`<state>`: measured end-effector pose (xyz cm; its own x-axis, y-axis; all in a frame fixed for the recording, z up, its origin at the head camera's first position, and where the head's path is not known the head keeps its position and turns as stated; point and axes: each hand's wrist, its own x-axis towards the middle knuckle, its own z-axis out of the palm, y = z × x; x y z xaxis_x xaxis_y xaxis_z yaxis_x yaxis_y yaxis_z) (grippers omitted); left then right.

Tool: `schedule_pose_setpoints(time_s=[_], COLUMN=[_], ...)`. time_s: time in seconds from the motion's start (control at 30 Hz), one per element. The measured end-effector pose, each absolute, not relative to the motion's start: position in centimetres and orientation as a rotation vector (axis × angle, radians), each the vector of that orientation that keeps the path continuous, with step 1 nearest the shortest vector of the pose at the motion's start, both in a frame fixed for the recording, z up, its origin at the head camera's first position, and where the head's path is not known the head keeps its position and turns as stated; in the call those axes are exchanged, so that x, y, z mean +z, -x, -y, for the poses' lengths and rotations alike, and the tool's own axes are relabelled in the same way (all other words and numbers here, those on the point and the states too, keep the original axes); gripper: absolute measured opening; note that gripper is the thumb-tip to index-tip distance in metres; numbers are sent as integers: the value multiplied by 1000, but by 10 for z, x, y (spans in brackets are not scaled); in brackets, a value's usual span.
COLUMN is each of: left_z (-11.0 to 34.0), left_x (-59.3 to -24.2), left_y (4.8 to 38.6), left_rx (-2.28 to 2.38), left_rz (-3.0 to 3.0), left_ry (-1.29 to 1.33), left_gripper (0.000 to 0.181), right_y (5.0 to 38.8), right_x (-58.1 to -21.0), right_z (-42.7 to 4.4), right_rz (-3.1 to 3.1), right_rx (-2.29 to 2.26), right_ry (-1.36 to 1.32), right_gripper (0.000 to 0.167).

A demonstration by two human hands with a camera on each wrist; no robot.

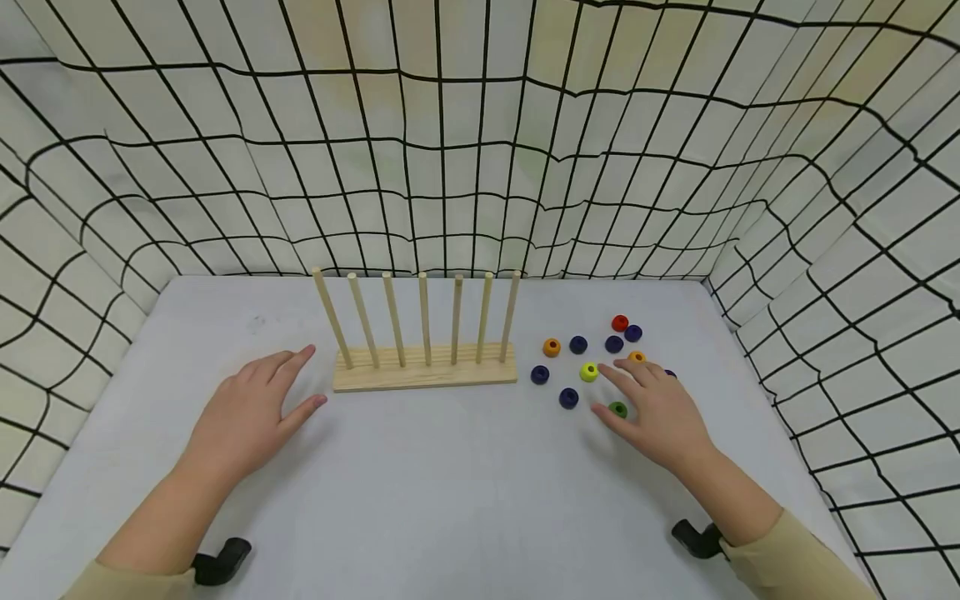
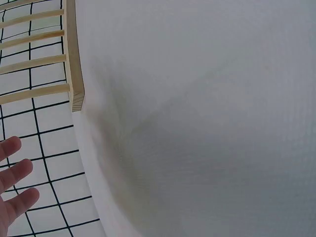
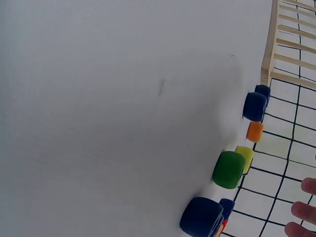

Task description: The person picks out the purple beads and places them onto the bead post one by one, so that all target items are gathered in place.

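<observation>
My left hand (image 1: 243, 412) is held over the table just left of a wooden peg rack (image 1: 423, 380), fingers spread and holding nothing. The rack has a flat base with several bare upright pegs (image 1: 424, 317). Over the scattered beads on the right is my right hand (image 1: 656, 412), its fingers apart and nothing in them. Closest to it are a green bead (image 1: 618, 410), partly hidden below the hand, and a yellow-green bead (image 1: 588, 372) near its fingertips. In the right wrist view the green bead (image 3: 228, 170) lies beside a dark blue bead (image 3: 201, 217).
Several dark blue beads (image 1: 568, 398), an orange bead (image 1: 552, 347) and a red bead (image 1: 619, 323) lie right of the rack. Another orange bead (image 1: 637, 357) is partly covered by the right hand. Black netting (image 1: 442, 196) over white walls surrounds the white table (image 1: 450, 500).
</observation>
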<state>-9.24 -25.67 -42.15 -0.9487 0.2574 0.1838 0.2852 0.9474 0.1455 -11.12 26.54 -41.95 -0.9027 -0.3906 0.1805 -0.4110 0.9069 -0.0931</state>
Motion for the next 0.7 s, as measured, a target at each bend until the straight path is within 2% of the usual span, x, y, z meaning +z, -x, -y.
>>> schedule_pose_setpoints(time_s=[0.7], left_z=[264], left_x=[-429], left_y=[113], left_rx=[-477], left_rz=[3157], left_ry=[373], left_gripper=[76], right_y=[116], right_x=[-431], right_z=[-245], right_rz=[3013], right_rx=[165], right_ry=[-577], right_gripper=[58])
